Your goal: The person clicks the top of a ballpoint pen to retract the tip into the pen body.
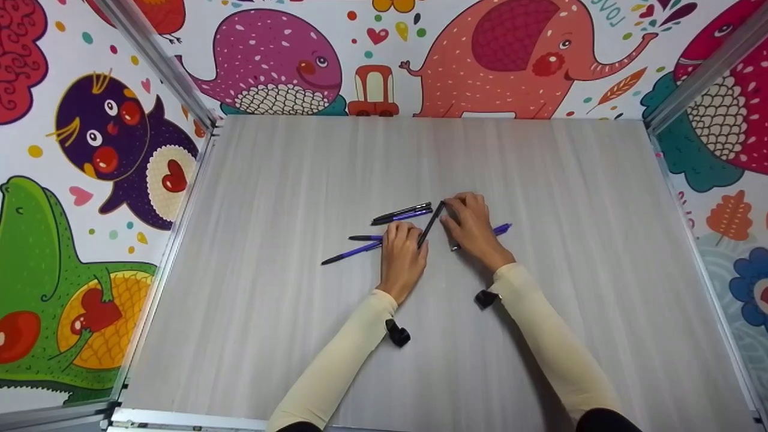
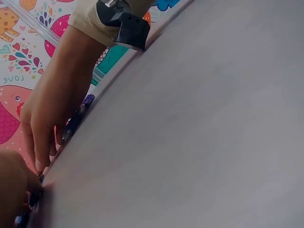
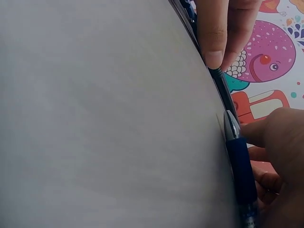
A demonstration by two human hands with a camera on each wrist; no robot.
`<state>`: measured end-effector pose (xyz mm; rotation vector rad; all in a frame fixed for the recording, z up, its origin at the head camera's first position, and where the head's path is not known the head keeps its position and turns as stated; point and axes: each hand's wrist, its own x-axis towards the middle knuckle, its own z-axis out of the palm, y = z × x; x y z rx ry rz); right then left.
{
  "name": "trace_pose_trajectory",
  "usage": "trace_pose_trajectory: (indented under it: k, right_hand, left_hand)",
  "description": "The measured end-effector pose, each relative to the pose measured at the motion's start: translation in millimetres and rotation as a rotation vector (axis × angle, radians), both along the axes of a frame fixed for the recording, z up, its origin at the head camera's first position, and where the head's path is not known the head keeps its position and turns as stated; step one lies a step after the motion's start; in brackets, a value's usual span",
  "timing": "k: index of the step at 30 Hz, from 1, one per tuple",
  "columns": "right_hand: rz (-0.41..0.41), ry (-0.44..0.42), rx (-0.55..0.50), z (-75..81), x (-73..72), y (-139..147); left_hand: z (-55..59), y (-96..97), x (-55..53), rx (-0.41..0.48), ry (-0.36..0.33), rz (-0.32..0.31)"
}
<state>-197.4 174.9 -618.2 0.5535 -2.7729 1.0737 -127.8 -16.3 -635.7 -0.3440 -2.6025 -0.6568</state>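
Evidently, all turns on one slanted line: the black pen (image 1: 432,224) lies btwn L hand (image 1: 401,255) and R hand (image 1: 475,228), above the counter (image 1: 240,330) or on it (can't tell which). Long axis: from L hand, at the near end, fwd & slightly R to R hand, at the far end. Ref. L grip, the pen points away from the person; ref. R grip, it lies L & nearer the person. Neither hand is clearly closer, each being at its own end. I judge any next move to hinge on that slant.

L grip: narrow, thumb & finger pinching the pen. R grip: fingertips at the far end; whether they close on it or merely touch, can't tell.

Views compared. Head view alone gives the full layout, incl. a black-and-blue pair of pens (image 1: 401,213) just beyond L hand & two blue-bodied pens (image 1: 360,249) running out L from under it. R wrist view adds the L pinch close up, plus the metal tip & dark barrel of a blue pen (image 3: 242,166); from above, R hand covers its middle. L wrist view shows R fingers side-on, pointing down, but L hand hides most of the black pen.
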Motion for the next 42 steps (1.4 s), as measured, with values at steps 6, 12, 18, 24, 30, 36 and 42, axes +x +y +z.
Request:
trace_pose_trajectory:
  k: [6, 12, 18, 24, 30, 36, 42]
  right_hand:
    - [-0.002, -0.006, 0.011, 3.5, -0.4, -1.9]
    - [-0.015, -0.028, -0.045, 5.2, 2.5, 1.6]
    - [-0.021, -0.041, -0.126, 9.6, 8.1, 7.5]
    - [-0.025, -0.042, -0.199, 15.9, 15.3, 15.6]
    - [-0.039, -0.05, -0.264, 22.4, 21.5, 22.3]
    - [-0.108, -0.049, -0.407, 26.7, 26.0, 24.8]
    - [-0.145, -0.041, -0.505, 29.7, 29.5, 23.4]
  left_hand:
    - [2.2, 2.2, -1.6, -0.006, -0.013, 0.012]
    - [6.3, 5.1, -1.1, 0.023, -0.02, 0.007]
    - [15.9, 9.2, 1.4, 0.07, -0.029, -0.014]
    - [22.8, 12.8, 5.2, 0.121, -0.039, -0.043]
    - [26.3, 16.9, 7.7, 0.155, -0.072, -0.078]
    - [28.7, 21.5, 9.7, 0.173, -0.085, -0.098]
    - [30.3, 25.2, 10.1, 0.177, -0.092, -0.119]
